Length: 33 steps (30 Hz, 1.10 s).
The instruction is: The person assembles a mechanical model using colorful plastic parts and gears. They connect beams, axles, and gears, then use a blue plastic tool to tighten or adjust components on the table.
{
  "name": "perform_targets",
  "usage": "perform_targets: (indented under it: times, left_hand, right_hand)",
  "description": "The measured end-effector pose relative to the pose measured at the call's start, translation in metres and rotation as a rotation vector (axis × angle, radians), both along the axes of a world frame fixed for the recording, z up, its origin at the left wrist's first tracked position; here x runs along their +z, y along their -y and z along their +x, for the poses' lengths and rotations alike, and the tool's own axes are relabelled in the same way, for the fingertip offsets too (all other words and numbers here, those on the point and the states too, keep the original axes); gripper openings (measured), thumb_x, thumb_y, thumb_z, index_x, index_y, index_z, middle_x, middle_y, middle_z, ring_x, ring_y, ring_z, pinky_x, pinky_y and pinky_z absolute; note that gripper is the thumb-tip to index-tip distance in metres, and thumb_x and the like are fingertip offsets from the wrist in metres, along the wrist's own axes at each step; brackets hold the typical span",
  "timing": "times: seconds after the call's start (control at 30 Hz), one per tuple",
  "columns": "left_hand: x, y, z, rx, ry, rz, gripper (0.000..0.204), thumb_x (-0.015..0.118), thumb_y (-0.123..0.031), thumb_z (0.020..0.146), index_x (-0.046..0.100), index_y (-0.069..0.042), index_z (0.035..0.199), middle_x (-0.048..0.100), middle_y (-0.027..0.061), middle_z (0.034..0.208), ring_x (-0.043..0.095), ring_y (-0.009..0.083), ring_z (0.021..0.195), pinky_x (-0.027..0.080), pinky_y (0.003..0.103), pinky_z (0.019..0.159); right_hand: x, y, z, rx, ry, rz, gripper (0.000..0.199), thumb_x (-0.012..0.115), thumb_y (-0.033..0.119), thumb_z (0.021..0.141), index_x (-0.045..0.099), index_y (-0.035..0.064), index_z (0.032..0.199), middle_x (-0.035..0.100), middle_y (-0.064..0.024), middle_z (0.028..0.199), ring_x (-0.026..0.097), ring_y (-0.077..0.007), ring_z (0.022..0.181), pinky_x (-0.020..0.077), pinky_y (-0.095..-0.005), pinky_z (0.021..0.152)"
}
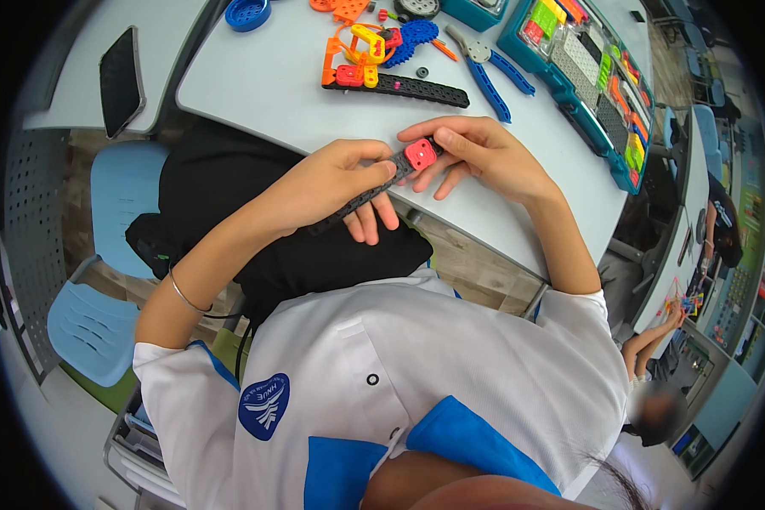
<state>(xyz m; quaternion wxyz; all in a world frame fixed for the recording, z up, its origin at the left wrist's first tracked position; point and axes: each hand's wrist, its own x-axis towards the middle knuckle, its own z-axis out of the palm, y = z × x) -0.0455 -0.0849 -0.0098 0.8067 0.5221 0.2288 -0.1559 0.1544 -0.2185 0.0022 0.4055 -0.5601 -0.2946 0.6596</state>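
My left hand (344,183) pinches a long black perforated building beam (361,199) between thumb and fingers, above my lap at the table's front edge. A square red connector block (421,154) sits on the beam's upper right end. My right hand (489,157) has its thumb and fingers around that end, beside the red block; its lower fingers hang loosely bent. Beyond my hands lies a partly built model on the table: a black beam (421,89), an orange frame (332,59), yellow pieces (367,44) and blue gears (413,41).
Blue-handled pliers (488,72) lie right of the model. A teal case (569,106) of sorted parts stands at the table's right. A blue ring-shaped part (247,13) is at the far left, a phone (123,82) on the neighbouring table. Another person's hands (673,319) work at far right.
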Motion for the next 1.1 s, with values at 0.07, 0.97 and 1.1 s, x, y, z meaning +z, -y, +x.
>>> perform_targets:
  times: [0.07,0.97,1.1]
  left_hand:
    - [-0.002,0.004,0.0,0.02,0.013,0.02,0.038,0.049,-0.03,0.105,0.06,0.004,0.094,0.069,0.0153,0.075,0.069,0.0172,0.059,0.055,0.025,0.054]
    - [0.006,-0.002,0.009,-0.008,0.12,0.017,0.036,0.052,-0.029,0.104,0.061,0.004,0.092,0.067,0.0125,0.071,0.061,0.0129,0.049,0.047,0.023,0.045]
    - [0.03,-0.014,0.012,-0.082,0.112,0.17,0.033,0.052,-0.027,0.104,0.06,0.002,0.092,0.066,0.0098,0.07,0.059,0.0116,0.047,0.045,0.023,0.043]
  right_hand:
    - [-0.003,0.005,0.003,0.048,0.039,-0.012,0.026,0.053,0.015,0.104,0.063,-0.0032,0.118,0.071,-0.0129,0.098,0.073,-0.0191,0.08,0.0612,-0.0283,0.071]
    - [0.016,0.002,-0.001,0.279,0.977,0.632,0.039,0.079,0.013,0.08,0.067,0.0072,0.116,0.063,-0.0074,0.107,0.064,-0.0275,0.093,0.0544,-0.0374,0.079]
    - [0.036,-0.009,0.006,0.218,1.025,0.82,0.037,0.085,0.013,0.072,0.072,0.0037,0.105,0.067,-0.0073,0.105,0.064,-0.0239,0.091,0.0529,-0.0336,0.078]
